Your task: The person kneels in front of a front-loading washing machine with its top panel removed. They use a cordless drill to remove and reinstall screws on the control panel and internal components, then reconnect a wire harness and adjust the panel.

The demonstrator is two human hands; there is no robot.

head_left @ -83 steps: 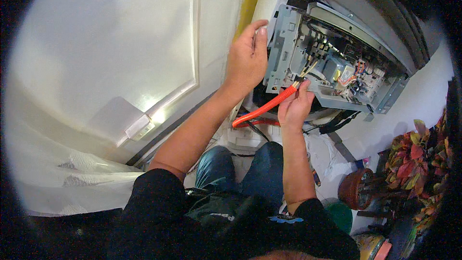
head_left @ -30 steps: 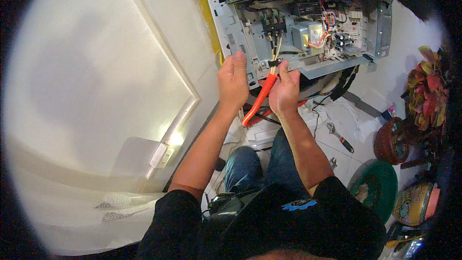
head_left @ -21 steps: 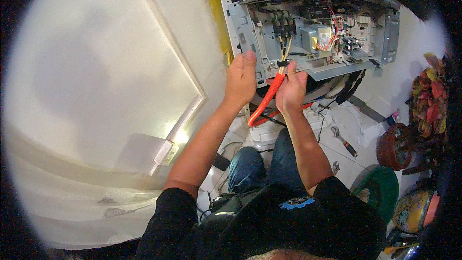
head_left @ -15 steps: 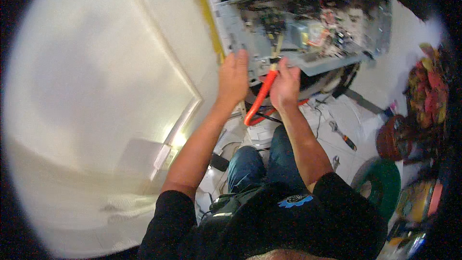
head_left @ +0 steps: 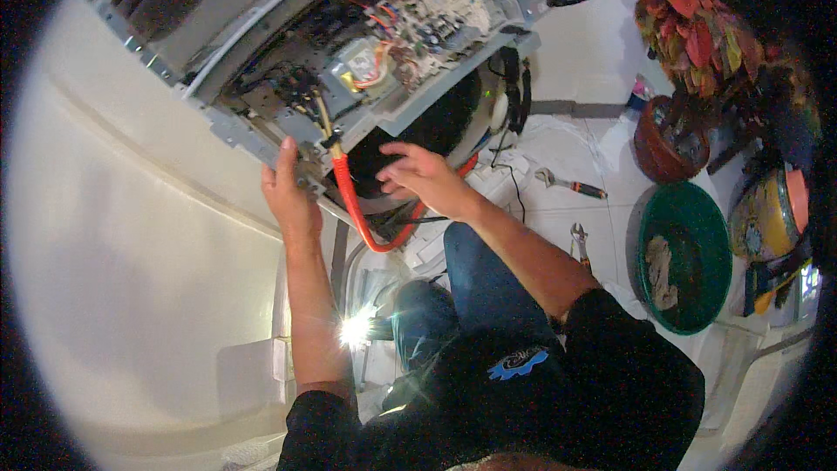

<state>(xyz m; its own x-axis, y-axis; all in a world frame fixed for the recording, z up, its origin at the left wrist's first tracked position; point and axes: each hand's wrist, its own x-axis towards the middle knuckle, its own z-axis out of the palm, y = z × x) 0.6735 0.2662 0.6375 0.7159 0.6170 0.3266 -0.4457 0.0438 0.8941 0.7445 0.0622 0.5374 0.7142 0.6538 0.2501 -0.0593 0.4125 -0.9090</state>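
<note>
My left hand grips the lower left corner of a grey metal electrical box with circuit boards inside. An orange corrugated conduit hangs from a clamp on the box's lower edge, its pale wires rising to a dark terminal block. Just right of the conduit, below the box, my right hand has its fingers spread apart, slightly blurred, over the dark opening underneath.
Two wrenches lie on the white tiled floor. At the right stand a green basin with a rag, a brown pot and a leafy plant. A white wall is at left. A bright light glares beside my left forearm.
The view has swung, so the box appears farther left and tilted. My right hand has come away from beside the clamp and its fingers have opened. My left hand stays at the box's corner.
</note>
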